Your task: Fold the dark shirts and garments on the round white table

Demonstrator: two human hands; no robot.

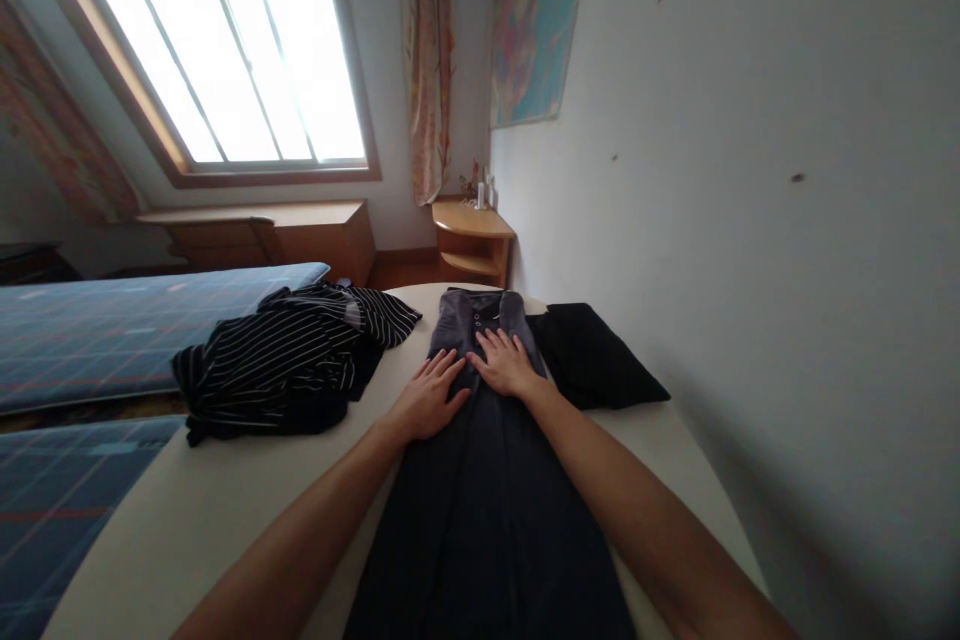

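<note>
Dark trousers (502,510) lie lengthwise on a pale rounded table (225,520), with the waistband at the far end and the legs running toward me. My left hand (431,395) rests with fingers spread on their left edge. Flat on the upper front, just below the buttons, lies my right hand (502,362), its fingers apart. Neither hand grips anything. A heap of black-and-white striped clothing (285,360) is left of the trousers. To their right sits a folded black cloth (592,355), partly beside the waist.
Mattresses with a blue plaid cover (135,330) adjoin the table at the left. A wall (712,170) rises close on the right. Beyond the table stand a small corner shelf (472,220) with bottles and a long wooden desk (322,215) under the window.
</note>
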